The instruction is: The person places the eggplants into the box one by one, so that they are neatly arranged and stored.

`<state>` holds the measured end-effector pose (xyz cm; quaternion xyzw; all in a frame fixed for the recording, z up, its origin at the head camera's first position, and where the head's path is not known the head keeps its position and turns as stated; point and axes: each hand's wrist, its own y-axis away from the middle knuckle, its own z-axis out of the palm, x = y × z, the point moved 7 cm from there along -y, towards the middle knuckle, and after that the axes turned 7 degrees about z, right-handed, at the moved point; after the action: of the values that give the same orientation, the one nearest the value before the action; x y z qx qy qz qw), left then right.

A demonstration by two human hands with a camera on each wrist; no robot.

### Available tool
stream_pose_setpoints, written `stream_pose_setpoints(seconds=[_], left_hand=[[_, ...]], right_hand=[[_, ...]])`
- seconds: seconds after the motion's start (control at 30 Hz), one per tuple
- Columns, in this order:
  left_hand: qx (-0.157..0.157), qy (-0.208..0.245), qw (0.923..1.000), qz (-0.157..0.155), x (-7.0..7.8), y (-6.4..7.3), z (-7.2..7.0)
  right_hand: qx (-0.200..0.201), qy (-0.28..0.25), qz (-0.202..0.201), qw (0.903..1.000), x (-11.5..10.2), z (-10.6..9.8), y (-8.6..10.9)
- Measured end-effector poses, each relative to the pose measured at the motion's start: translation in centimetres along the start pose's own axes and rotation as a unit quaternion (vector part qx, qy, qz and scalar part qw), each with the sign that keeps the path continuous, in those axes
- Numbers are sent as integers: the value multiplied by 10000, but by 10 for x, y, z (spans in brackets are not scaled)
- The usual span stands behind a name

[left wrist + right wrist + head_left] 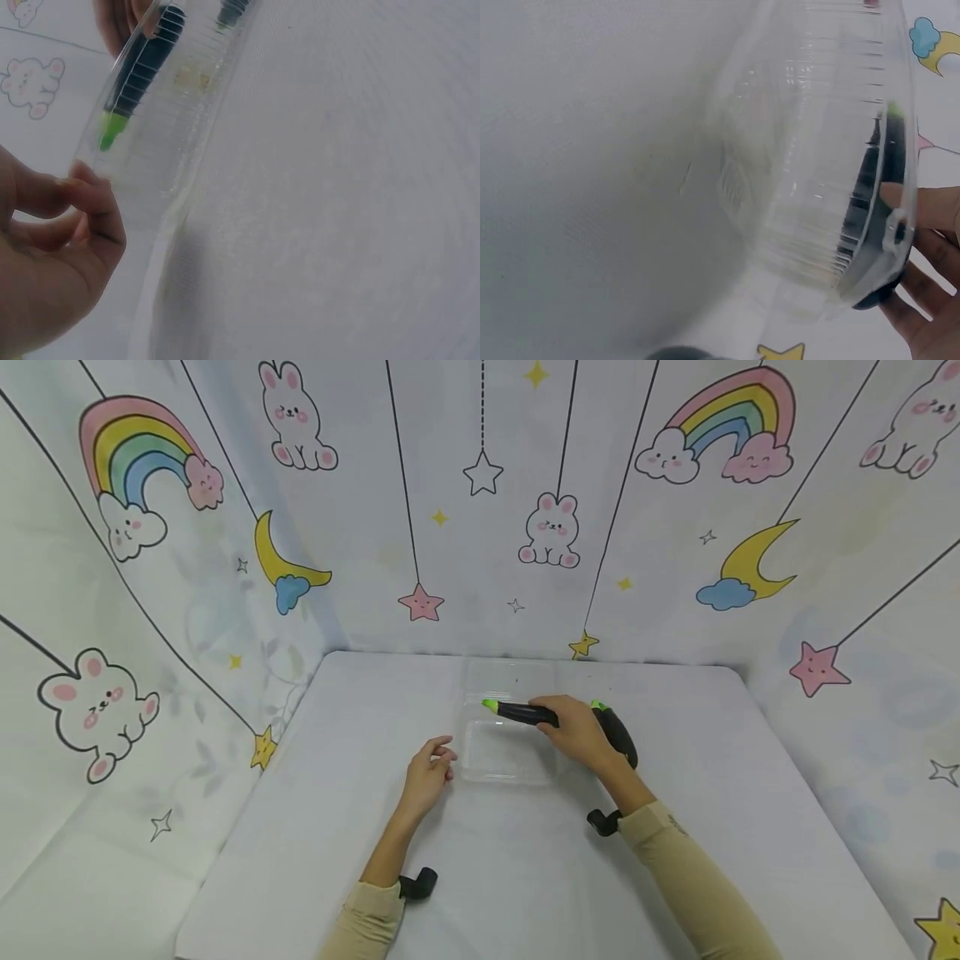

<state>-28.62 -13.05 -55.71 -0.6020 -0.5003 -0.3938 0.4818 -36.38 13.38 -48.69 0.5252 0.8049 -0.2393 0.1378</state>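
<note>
My right hand [573, 727] grips a black, pen-shaped tool [525, 714] with a tapered bright green tip. The tool points left above a clear plastic box [480, 772] on the white table. In the right wrist view the dark tool shows through the ribbed plastic wall. A wider black thing with a green top [618, 739] is to the right of this hand, partly covered by it. My left hand [427, 777] is at the left side of the box with fingers loosely curled, its fingertips close to the box edge.
The white tabletop [315, 835] reaches up to a cloth backdrop [480, 552] printed with rabbits, stars, moons and rainbows. Dark wrist cameras [418, 885] sit at both wrists, beside beige sleeves.
</note>
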Motion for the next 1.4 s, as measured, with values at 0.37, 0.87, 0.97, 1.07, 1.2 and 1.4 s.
stream_pose_setpoints(seconds=[0.37,0.87,0.97,1.07,1.2,1.4], left_hand=[[152,61,9998,-79,-1,-1,-1],[116,34,9999,-44,1,-2,0],[93,61,9999,-18,0,-2,0],[123,31,9999,-42,0,-2,0],[175,-26,9998,-88,0,-2,0],[153,-26,9998,-78,1,-1,1]], right_hand=[[-156,96,118,9998,5,18,-8],[-393,359,241,9983,1,38,-16],[-390,364,236,9983,3,42,-16],[-376,377,199,9984,4,44,-17],[-383,396,217,9982,6,47,-17],[-280,513,218,9981,7,49,-17]])
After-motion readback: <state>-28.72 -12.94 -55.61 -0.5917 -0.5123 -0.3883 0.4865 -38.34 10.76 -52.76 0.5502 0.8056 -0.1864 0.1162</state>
